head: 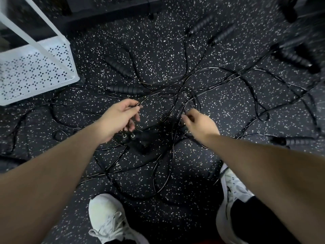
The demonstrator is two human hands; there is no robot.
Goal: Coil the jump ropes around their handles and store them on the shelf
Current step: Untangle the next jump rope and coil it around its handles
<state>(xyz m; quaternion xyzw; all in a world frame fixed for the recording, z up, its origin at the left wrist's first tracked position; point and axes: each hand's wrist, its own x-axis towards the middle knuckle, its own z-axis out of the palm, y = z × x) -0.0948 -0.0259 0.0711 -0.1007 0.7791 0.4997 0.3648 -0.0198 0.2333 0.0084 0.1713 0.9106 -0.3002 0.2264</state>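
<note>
A white perforated shelf point(35, 71) stands at the upper left on the speckled dark floor point(158, 50), and the part of its tray that shows carries nothing. The jump ropes point(193, 95) lie on the floor in one loose tangle of thin black cords that cross and loop over each other in front of the person's white shoes point(107, 221). Their black ribbed handles are scattered round it: two near the shelf point(123, 89), two farther up at the centre right point(202, 25), and others at the right edge point(295, 59). The left hand point(119, 118) has its fingers curled, and thumb and forefinger pinch one cord, lifted clear of the floor. The right hand point(200, 124) reaches into the middle of the tangle with curled fingers pinching a cord there. A small black piece with two metal eyelets point(130, 137) lies just under the left hand.
</note>
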